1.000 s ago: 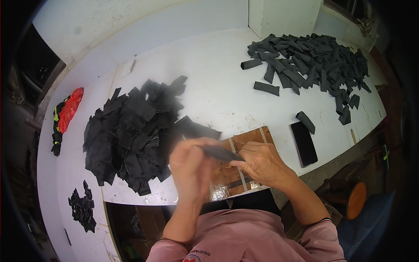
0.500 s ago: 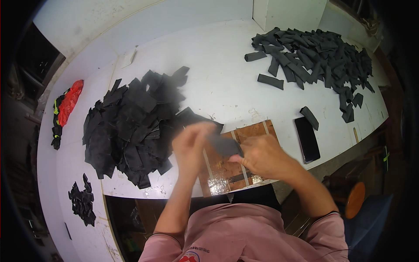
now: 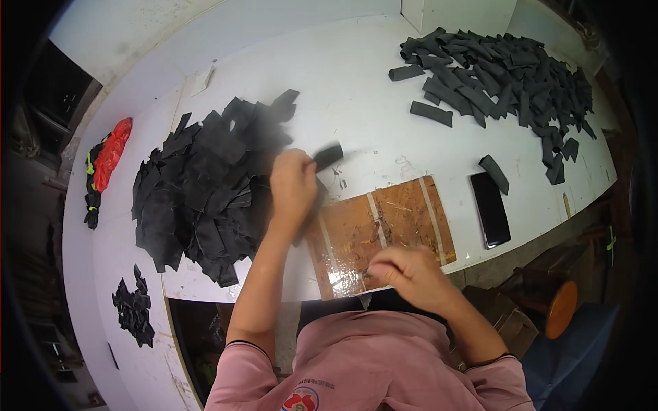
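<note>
Black fabric piece in grip of left hand; right hand, grip unclear; emblem and lettering on pink shirt

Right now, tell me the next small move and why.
I'd probably have the left hand set the dark piece down on the white table beyond the brown board: the piece sticks out from that hand and appears held, bare tabletop lies beside it, and the right hand is well apart, at the board's near side.

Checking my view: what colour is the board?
The board is orange-brown with pale stripes, as the head view shows best.
</note>
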The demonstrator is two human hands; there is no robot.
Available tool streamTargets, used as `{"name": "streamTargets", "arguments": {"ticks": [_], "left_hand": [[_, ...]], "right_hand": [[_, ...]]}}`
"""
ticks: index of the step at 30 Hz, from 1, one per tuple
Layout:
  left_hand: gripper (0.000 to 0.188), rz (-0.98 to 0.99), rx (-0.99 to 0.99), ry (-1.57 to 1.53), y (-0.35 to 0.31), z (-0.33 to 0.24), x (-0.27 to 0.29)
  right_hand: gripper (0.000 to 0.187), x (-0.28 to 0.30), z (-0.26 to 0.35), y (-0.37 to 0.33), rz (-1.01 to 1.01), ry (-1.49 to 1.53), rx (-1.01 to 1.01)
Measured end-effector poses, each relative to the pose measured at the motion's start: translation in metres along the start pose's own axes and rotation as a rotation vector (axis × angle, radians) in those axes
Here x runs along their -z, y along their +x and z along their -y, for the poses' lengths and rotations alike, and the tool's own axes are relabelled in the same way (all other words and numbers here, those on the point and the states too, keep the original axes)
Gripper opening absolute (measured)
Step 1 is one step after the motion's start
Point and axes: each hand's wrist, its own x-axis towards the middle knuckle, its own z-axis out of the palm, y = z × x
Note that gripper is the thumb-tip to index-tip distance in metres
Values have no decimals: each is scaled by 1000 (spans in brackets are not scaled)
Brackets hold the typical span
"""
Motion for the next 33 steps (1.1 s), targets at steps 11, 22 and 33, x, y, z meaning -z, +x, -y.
{"name": "streamTargets", "arguments": {"ticks": [11,22,33], "left_hand": [[5,103,1280,-1860,-74,-92,90],[5,-59,1315,-1523,-100,-113,80],[19,24,535,-636,-98,-154,83]], "right_hand": [[22,-69,2,-3,-310,398,82],[14,-54,6,-6,-340,311,-43],[18,-44,-3,-1,-499,-283,248]]}}
